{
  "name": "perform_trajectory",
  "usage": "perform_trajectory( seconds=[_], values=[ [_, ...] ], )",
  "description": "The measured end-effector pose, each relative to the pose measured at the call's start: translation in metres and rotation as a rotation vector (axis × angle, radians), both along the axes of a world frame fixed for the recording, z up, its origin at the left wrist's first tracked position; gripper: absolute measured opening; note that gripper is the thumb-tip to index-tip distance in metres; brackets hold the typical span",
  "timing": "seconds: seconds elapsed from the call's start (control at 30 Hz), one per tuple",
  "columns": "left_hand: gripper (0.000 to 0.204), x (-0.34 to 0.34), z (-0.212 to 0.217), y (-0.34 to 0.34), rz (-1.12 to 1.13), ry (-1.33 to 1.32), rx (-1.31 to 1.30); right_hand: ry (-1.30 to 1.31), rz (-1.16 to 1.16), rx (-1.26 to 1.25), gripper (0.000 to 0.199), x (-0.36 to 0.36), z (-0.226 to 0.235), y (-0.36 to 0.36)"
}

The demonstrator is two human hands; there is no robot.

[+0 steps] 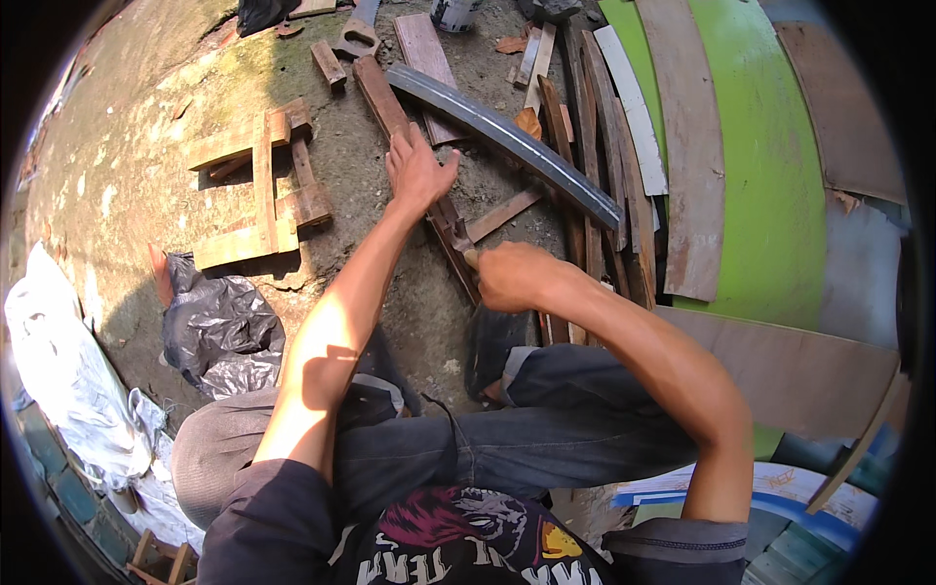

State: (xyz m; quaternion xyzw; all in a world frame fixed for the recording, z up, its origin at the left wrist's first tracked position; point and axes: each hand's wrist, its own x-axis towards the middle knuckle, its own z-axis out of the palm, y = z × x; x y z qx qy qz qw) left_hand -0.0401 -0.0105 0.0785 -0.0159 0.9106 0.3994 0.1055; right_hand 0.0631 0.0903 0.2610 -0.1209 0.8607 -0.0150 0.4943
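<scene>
Rough ground point(117, 195), one wooden frame point(261, 180) off left. One metal bar point(507, 141), right of one beam point(380, 97). From here, beam's under left hand point(421, 174), laid open, thumb spread. Right hand point(515, 277), just right of beam, fisted round one tool point(458, 237), type unclear.

A: From your far-off seat, what's the ground point(117, 175) like?
B: I see it's rough, part sunny and part shady. A little wooden frame point(262, 185) sits on it, near a crinkly black plastic bag point(229, 327).
A: And up top?
B: I see a handsaw point(365, 18), a short wood block point(329, 63) and a flat board point(426, 54).
A: On the right?
B: I spy long wooden strips point(612, 127) lying side by side.
</scene>
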Motion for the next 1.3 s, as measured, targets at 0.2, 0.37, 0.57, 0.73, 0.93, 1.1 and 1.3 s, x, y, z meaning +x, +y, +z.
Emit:
perform_trajectory(
  seconds=[0.2,0.37,0.57,0.73,0.93,1.1,1.3],
  values=[
    [0.071,0.051,0.050,-0.001,-0.542,-0.079,0.943,-0.145,0.040,-0.140,0.049,-0.015,0.027,0.030],
    [0.082,0.138,0.045,0.000,-0.514,0.154,0.871,-0.368,0.011,-0.331,0.054,-0.041,0.008,0.071],
    [0.040,0.143,0.054,0.003,-0.464,0.154,0.683,0.186,-0.056,-0.126,0.049,-0.102,-0.070,0.132],
    [0.029,0.161,0.026,0.024,-0.191,0.185,0.570,0.572,-0.199,0.147,0.086,-0.124,-0.129,0.173],
    [0.027,0.171,0.038,0.036,0.036,0.150,0.594,0.396,-0.294,0.039,0.090,-0.137,-0.166,0.183],
    [0.027,0.173,0.043,0.037,0.075,0.121,0.526,0.512,-0.361,-0.063,0.072,-0.121,-0.142,0.179],
    [0.032,0.164,0.033,0.035,0.018,0.096,0.563,0.583,-0.346,0.051,0.068,-0.104,-0.095,0.184]
  ],
)
